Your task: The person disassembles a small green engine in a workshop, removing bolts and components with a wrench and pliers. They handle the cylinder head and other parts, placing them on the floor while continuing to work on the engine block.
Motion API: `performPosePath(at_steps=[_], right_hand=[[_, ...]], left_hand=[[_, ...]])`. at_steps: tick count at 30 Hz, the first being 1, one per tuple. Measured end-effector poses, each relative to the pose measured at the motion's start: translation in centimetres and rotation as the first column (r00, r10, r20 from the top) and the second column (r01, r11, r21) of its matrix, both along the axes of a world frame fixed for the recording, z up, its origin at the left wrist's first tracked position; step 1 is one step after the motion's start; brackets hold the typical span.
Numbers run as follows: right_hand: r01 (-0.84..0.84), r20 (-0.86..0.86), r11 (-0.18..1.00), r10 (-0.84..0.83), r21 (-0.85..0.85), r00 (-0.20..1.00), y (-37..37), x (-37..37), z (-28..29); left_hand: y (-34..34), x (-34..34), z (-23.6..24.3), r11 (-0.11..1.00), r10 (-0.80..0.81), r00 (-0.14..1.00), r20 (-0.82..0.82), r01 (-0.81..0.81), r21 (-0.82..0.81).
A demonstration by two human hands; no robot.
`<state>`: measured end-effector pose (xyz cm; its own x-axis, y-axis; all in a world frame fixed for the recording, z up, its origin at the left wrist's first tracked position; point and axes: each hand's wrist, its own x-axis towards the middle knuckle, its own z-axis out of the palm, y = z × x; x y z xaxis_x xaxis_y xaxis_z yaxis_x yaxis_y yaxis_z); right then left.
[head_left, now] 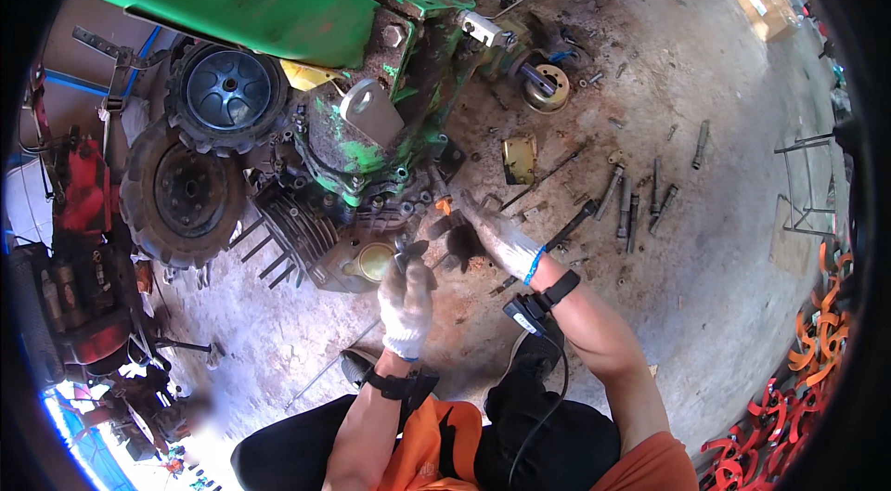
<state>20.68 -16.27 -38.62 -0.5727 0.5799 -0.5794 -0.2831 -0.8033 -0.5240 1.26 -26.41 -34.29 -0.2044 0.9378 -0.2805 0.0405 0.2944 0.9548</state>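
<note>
My left hand (406, 305), in a white knitted glove, is closed on a small dark metal part (409, 252) beside the finned engine block (299, 233). My right hand (506, 240), gloved with dirty fingertips, reaches to the lower end of the green machine (357, 148). Its fingers are pressed together near a small orange piece (444, 206) at the end of a metal rod. What they grip is hard to make out. Between my hands lies a dark rounded part (454, 245). A round pale opening (375, 262) shows in the engine casing.
Two wheels, one with a blue-grey hub (228, 85) and one with a dark rim (189, 191), lie left. Several bolts and shafts (626, 208) and a yellowish plate (519, 160) lie on the concrete. A cardboard box (765, 6) stands far right; red curved blades (763, 435) lie lower right.
</note>
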Motion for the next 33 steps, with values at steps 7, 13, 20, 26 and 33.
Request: performPosePath(at_steps=[7, 13, 20, 26, 33], right_hand=[[-0.442, 0.656, 0.493, -0.457, 0.749, 0.601, -0.3, -1.7, 0.0], [0.04, -0.081, 0.998, -0.044, -0.051, 0.996, -0.3, -0.6, -0.4], [-0.418, 0.721, 0.632, -0.346, 0.652, 0.6, -0.8, -1.6, -0.3], [0.101, 0.208, 0.921, -0.19, 0.376, 0.96, -1.2, -1.8, -2.7], [-0.502, 0.47, 0.202, -0.734, 0.841, 0.491, -0.4, -1.7, -1.3]], left_hand=[[-0.2, -0.5, 1.0, 1.0, 0.004, 1.0, 0.003, -0.004, -0.018], [-0.3, -1.2, 0.9, 0.995, 0.064, 0.998, 0.011, -0.063, -0.071], [0.0, -1.2, 1.3, 0.998, 0.049, 0.997, 0.054, -0.048, -0.028], [0.3, -0.6, 1.6, 0.988, 0.111, 0.988, 0.109, -0.097, -0.121], [0.7, -0.4, 1.8, 0.996, 0.079, 0.992, 0.102, -0.075, -0.042]])
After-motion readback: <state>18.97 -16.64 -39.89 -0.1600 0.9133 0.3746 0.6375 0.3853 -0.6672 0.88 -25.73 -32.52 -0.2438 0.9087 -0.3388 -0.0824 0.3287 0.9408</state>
